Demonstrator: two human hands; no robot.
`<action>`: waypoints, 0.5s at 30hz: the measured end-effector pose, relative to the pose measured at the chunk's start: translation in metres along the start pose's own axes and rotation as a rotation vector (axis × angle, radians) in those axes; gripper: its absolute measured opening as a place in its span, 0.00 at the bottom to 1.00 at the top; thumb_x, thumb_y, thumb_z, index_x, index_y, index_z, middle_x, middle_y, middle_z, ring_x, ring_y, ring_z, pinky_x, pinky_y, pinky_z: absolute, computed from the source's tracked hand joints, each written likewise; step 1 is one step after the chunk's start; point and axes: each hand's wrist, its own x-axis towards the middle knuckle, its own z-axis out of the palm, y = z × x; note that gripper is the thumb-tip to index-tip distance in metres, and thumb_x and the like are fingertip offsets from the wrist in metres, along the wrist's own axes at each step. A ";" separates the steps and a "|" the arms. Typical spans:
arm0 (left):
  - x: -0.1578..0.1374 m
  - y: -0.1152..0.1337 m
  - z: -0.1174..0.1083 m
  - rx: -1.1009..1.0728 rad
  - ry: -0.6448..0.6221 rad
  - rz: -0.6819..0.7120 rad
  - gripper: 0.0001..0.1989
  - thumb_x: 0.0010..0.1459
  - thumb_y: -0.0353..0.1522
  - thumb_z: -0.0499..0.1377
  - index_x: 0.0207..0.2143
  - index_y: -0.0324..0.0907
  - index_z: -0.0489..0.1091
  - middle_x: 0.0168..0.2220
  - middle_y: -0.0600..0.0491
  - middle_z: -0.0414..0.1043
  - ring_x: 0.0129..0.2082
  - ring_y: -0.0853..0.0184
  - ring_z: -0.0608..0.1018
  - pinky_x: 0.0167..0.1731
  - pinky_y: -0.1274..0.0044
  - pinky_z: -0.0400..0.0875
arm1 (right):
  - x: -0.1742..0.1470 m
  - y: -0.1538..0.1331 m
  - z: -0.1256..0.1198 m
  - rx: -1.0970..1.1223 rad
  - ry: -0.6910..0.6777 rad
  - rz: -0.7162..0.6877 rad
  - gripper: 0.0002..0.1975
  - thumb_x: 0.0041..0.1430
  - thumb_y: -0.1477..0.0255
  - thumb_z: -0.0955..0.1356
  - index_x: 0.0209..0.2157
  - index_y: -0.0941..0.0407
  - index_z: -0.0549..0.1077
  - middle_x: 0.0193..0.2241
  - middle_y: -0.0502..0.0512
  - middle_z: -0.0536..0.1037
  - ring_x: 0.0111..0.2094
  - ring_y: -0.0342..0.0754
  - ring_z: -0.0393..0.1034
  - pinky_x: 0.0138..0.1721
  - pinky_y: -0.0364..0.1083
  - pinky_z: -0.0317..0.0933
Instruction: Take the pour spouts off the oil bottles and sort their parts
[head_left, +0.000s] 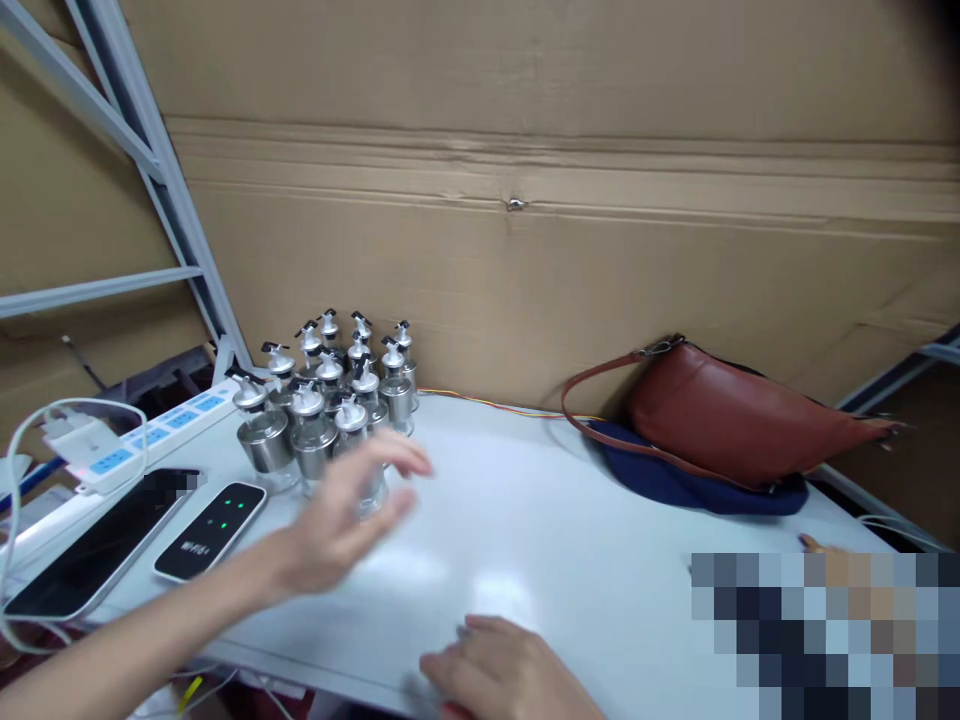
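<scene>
My left hand (341, 525) hovers over the table at the front right of a cluster of pump bottles (313, 440). Its thumb and fingers are spread, with nothing between them. The bottles are clear glass with silvery metal sleeves, silver tops and black spouts; they stand upright, close together. My left hand partly covers the front ones. At the table's near edge is my right hand (510, 665), seen from the back with its fingers curled. A small dark bit shows by its fingertips, too blurred to name.
A power strip (169, 428) with a white charger (84, 442), a phone (97, 545) and a Wi-Fi device (210, 532) lie left on the white table (465, 500). A brown bag (739, 415) rests on dark blue cloth (675, 480) at right. Cardboard (465, 280) stands behind; the lower right is pixelated.
</scene>
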 end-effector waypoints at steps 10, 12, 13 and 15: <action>-0.032 -0.063 0.101 0.187 -0.609 -0.185 0.26 0.64 0.38 0.46 0.62 0.39 0.51 0.65 0.41 0.52 0.65 0.57 0.54 0.63 0.57 0.50 | 0.062 0.079 -0.024 0.087 -0.547 0.495 0.32 0.59 0.72 0.62 0.64 0.57 0.53 0.65 0.64 0.49 0.66 0.59 0.41 0.62 0.64 0.36; -0.037 -0.068 0.103 0.234 -0.658 -0.140 0.30 0.63 0.41 0.48 0.64 0.38 0.46 0.66 0.38 0.48 0.66 0.54 0.50 0.62 0.55 0.50 | 0.062 0.089 -0.016 0.033 -0.677 0.564 0.36 0.60 0.68 0.62 0.66 0.59 0.44 0.66 0.63 0.38 0.67 0.62 0.28 0.61 0.68 0.30; -0.039 -0.068 0.105 0.237 -0.665 -0.073 0.33 0.62 0.43 0.49 0.65 0.38 0.44 0.66 0.37 0.47 0.66 0.53 0.50 0.61 0.54 0.50 | 0.061 0.092 -0.011 0.016 -0.700 0.574 0.37 0.60 0.66 0.62 0.66 0.60 0.42 0.66 0.63 0.36 0.66 0.63 0.25 0.61 0.68 0.28; -0.040 -0.062 0.112 0.218 -0.649 0.142 0.40 0.59 0.48 0.52 0.65 0.38 0.42 0.65 0.36 0.48 0.66 0.52 0.51 0.61 0.54 0.49 | 0.058 0.095 -0.002 -0.017 -0.677 0.586 0.37 0.61 0.64 0.61 0.66 0.59 0.42 0.66 0.61 0.35 0.66 0.61 0.25 0.61 0.68 0.28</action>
